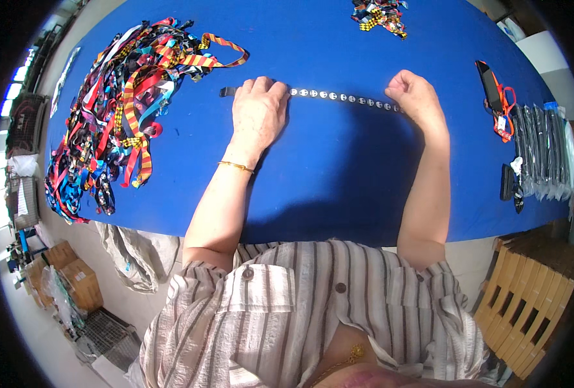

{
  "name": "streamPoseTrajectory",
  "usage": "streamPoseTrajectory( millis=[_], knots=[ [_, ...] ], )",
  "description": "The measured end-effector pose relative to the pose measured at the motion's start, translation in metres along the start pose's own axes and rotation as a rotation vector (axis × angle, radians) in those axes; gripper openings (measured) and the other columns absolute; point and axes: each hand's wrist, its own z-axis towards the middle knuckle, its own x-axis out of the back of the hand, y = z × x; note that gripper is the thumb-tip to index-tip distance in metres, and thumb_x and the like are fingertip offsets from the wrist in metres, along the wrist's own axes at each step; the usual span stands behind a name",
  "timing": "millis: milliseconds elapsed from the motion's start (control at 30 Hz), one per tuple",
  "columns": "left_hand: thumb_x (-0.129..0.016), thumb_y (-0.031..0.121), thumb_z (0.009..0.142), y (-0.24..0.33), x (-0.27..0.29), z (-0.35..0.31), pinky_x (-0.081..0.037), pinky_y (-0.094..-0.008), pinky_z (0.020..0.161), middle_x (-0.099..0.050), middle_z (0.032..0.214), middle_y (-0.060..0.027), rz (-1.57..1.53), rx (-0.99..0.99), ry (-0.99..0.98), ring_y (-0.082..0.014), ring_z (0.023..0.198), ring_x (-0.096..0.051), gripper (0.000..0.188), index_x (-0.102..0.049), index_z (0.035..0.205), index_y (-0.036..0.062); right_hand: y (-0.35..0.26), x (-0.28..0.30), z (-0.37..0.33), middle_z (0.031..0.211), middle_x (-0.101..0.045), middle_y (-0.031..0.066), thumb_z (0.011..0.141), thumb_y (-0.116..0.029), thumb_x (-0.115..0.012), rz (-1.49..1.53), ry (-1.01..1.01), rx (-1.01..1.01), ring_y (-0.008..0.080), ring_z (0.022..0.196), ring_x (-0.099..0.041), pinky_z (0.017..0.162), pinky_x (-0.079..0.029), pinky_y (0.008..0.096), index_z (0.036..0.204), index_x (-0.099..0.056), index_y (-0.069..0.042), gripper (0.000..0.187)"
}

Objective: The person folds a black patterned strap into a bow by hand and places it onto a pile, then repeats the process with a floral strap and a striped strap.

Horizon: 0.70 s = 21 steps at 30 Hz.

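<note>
A narrow black strap with a row of white round motifs (pixel 333 96) stretches straight across the blue table in front of me. My left hand (pixel 259 107) rests over its left part with bent fingers pressed on it; a short dark end (pixel 227 92) sticks out on the far side of that hand. At the other end, my right hand (pixel 417 100) pinches the strap between thumb and fingers, slightly above the cloth. To the left of my left hand lies a big tangled heap of colourful printed ribbon straps (pixel 109 107), with a red-and-yellow striped one looping toward the strap.
A smaller heap of patterned straps (pixel 380 18) lies at the far edge. On the right are orange-handled scissors (pixel 509 97), a dark flat object (pixel 489 85) and plastic-wrapped black bundles (pixel 540 150). Stacked cardboard (pixel 526 301) stands below right, brown boxes (pixel 73 278) below left.
</note>
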Motion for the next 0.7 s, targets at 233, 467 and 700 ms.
streamPoseTrajectory(
  millis=[233, 467, 700],
  knots=[
    [-0.064, 0.008, 0.082, -0.003, -0.011, 0.001, -0.047, -0.0396, 0.077, -0.064, 0.092, -0.0083, -0.02, -0.113, 0.012, -0.0282, 0.085, -0.058, 0.005, -0.066, 0.087, 0.0051, -0.037, -0.066, -0.006, 0.082, -0.065, 0.0102, 0.082, -0.017, -0.071, 0.192, 0.079, 0.532, 0.0258, 0.076, -0.064, 0.07, -0.052, 0.0369, 0.088, -0.065, -0.006, 0.014],
    [-0.062, 0.006, 0.084, -0.003, -0.011, 0.004, -0.047, -0.0394, 0.079, -0.065, 0.093, -0.009, -0.096, -0.122, 0.012, -0.0286, 0.089, -0.059, 0.007, -0.063, 0.09, 0.005, -0.048, -0.094, -0.011, 0.097, -0.067, 0.0093, 0.084, -0.02, -0.071, 0.117, 0.206, 0.669, 0.0295, 0.095, -0.063, 0.083, -0.049, 0.041, 0.099, -0.068, -0.008, 0.019],
    [-0.059, 0.012, 0.096, 0.018, -0.001, 0.006, -0.049, -0.0359, 0.075, -0.068, 0.09, -0.0091, -0.443, 0.017, -0.056, -0.0264, 0.084, -0.065, 0.01, -0.062, 0.096, 0.0023, -0.052, -0.07, -0.011, 0.091, -0.069, 0.007, 0.092, -0.019, -0.065, 0.286, -0.178, 0.531, 0.0141, 0.084, -0.063, 0.078, -0.05, 0.0279, 0.104, -0.068, -0.002, 0.021]
  ],
)
